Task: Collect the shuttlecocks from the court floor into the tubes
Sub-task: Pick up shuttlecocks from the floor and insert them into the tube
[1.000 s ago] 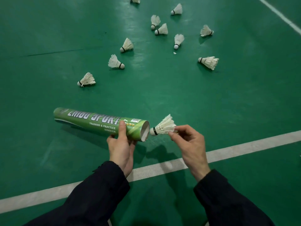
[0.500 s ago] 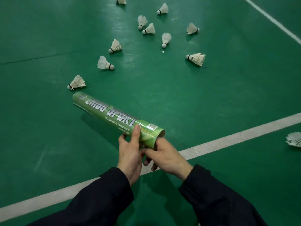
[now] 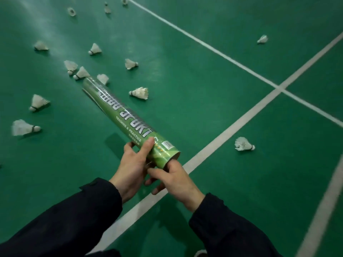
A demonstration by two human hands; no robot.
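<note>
My left hand (image 3: 134,165) grips a green cardboard tube (image 3: 122,115) near its open end, and the tube points away and up to the left above the floor. My right hand (image 3: 173,179) is at the tube's open mouth, with its fingers reaching inside; whatever they hold is hidden. Several white feather shuttlecocks lie on the green court floor, one just right of the tube (image 3: 140,92), one at the left edge (image 3: 24,127), and one to the right past the white line (image 3: 243,144).
White court lines (image 3: 239,123) cross the green floor and meet at the upper right. More shuttlecocks lie far away, one at the upper right (image 3: 262,39) and several at the top left. A white object (image 3: 200,254) shows at the bottom edge.
A second ago my right hand held a shuttlecock at the tube mouth; it has gone into the tube. The tube has swung to point further away, and the view has turned right.
</note>
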